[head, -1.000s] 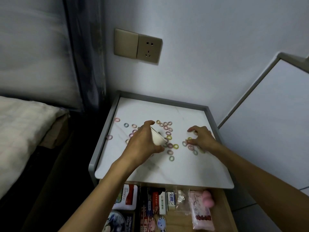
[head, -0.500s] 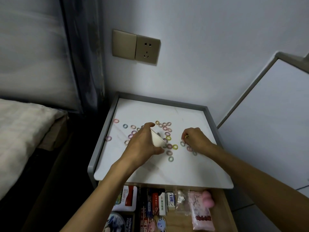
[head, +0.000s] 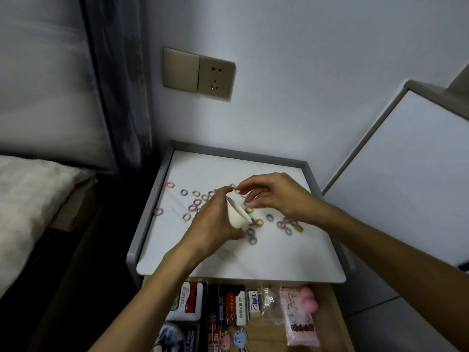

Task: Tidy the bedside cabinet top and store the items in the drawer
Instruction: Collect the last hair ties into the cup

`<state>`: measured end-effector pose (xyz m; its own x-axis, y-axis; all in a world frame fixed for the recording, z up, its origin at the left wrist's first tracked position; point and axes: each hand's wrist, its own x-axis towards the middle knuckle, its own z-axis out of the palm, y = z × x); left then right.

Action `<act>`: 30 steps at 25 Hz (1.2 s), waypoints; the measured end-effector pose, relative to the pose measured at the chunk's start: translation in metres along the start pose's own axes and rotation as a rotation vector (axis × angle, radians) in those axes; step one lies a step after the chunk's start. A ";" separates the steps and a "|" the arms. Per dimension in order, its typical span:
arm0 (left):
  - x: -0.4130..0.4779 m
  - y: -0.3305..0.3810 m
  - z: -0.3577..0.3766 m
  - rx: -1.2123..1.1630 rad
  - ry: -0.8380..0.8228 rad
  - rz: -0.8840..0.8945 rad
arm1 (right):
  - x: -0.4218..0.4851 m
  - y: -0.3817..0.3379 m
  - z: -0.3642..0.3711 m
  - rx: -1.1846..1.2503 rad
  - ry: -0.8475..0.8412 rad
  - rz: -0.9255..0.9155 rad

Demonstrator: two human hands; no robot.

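Several small coloured hair rings (head: pixel 286 224) lie scattered over the white top of the bedside cabinet (head: pixel 253 260). My left hand (head: pixel 215 222) grips a small white paper cup (head: pixel 237 214), tilted with its mouth up and to the right. My right hand (head: pixel 274 194) hovers just over the cup's mouth with fingers curled, pinching hair rings at its fingertips. Below the cabinet top, the wooden drawer (head: pixel 330 316) stands pulled out.
The drawer holds small boxes (head: pixel 238 308), a tin (head: pixel 189 301), a pink packet (head: pixel 299 323) and a pink soft toy (head: pixel 311 302). A bed (head: pixel 30 199) lies to the left. A wall socket (head: pixel 215 77) is above, and a white panel (head: pixel 406 186) leans at the right.
My right hand gathered rings from the right side of the top, lifted and moved left to the cup's mouth. The left hand kept holding the cup in place.
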<state>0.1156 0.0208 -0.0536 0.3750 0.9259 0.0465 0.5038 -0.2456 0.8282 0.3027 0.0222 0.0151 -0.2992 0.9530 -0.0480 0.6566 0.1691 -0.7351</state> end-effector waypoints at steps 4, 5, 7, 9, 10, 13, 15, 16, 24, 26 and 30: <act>-0.002 0.002 -0.001 0.024 0.020 -0.013 | -0.018 0.055 -0.017 -0.273 0.212 0.265; -0.003 0.003 -0.002 0.022 0.015 -0.012 | -0.025 0.073 -0.016 -0.364 0.169 0.396; -0.003 0.004 -0.003 0.013 0.009 -0.007 | -0.038 0.102 -0.008 -0.429 0.057 0.561; -0.003 0.004 -0.004 0.000 0.005 -0.004 | -0.041 0.116 0.005 -0.415 0.092 0.538; -0.003 0.004 -0.005 -0.002 0.002 -0.003 | -0.038 0.119 0.011 -0.393 0.146 0.491; -0.003 0.004 -0.004 -0.004 -0.003 0.004 | -0.029 0.119 0.024 -0.337 0.250 0.401; -0.003 0.004 -0.005 -0.007 -0.002 0.009 | -0.025 0.114 0.028 -0.300 0.270 0.388; -0.003 0.004 -0.005 -0.007 -0.003 0.011 | -0.023 0.113 0.029 -0.286 0.270 0.389; -0.002 0.003 -0.003 0.003 0.001 -0.001 | -0.010 0.051 0.001 -0.062 0.355 0.227; -0.001 0.004 -0.001 0.002 -0.003 -0.004 | -0.003 0.023 0.003 0.095 0.239 0.116; 0.002 0.004 -0.002 -0.050 0.017 -0.013 | 0.005 -0.005 0.018 0.114 -0.033 -0.007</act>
<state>0.1167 0.0224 -0.0486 0.3547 0.9339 0.0447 0.4689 -0.2190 0.8557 0.2856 0.0213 0.0066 -0.3273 0.9428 -0.0630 0.5721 0.1447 -0.8073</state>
